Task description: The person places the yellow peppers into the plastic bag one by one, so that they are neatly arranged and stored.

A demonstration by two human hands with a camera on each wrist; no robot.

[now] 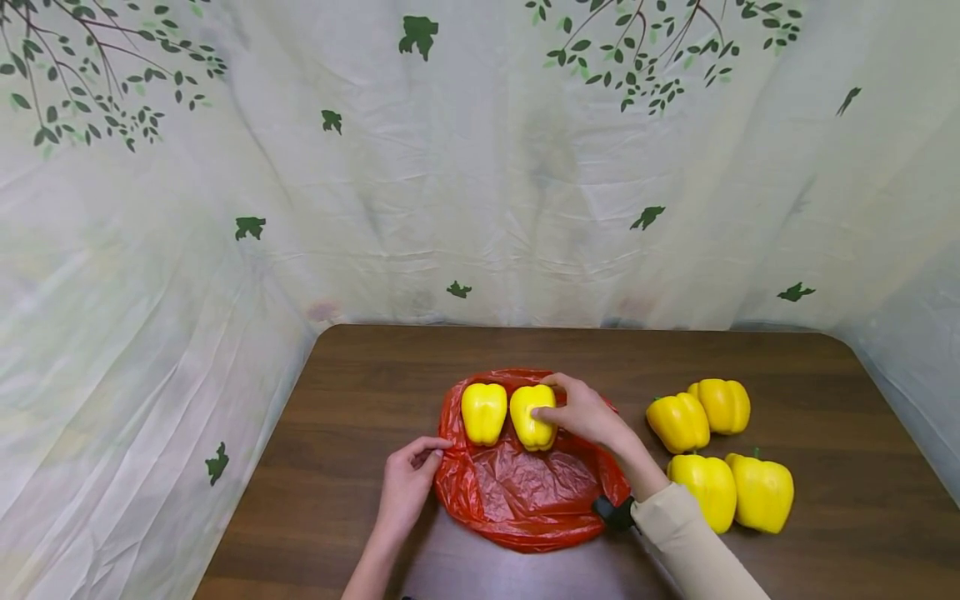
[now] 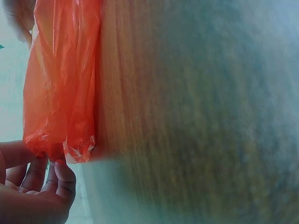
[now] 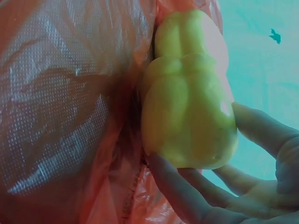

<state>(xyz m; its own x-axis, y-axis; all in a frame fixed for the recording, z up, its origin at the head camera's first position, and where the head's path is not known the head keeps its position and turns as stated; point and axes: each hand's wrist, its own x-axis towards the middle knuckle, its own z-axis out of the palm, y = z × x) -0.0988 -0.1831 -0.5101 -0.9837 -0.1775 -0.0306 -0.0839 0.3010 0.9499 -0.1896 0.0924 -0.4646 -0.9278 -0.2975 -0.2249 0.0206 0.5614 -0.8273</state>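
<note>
A red plastic bag (image 1: 528, 487) lies spread on the table with its mouth open. Two yellow bell peppers are on it side by side near the far rim: the left pepper (image 1: 483, 413) stands free of any hand, while the right pepper (image 1: 529, 423) is gripped by my right hand (image 1: 588, 412). In the right wrist view, thumb and fingers surround the near end of that bell pepper (image 3: 187, 123). At the bag's left edge, my left hand (image 1: 408, 479) pinches the plastic; the left wrist view shows its fingertips on a gathered bit of the bag (image 2: 60, 102).
To the right on the brown wooden table (image 1: 360, 392) are several more yellow bell peppers, among them a rear pepper (image 1: 722, 407) and a front pepper (image 1: 761, 493). A black strap piece (image 1: 615, 512) is at the right wrist. A leaf-patterned curtain (image 1: 487, 208) hangs behind.
</note>
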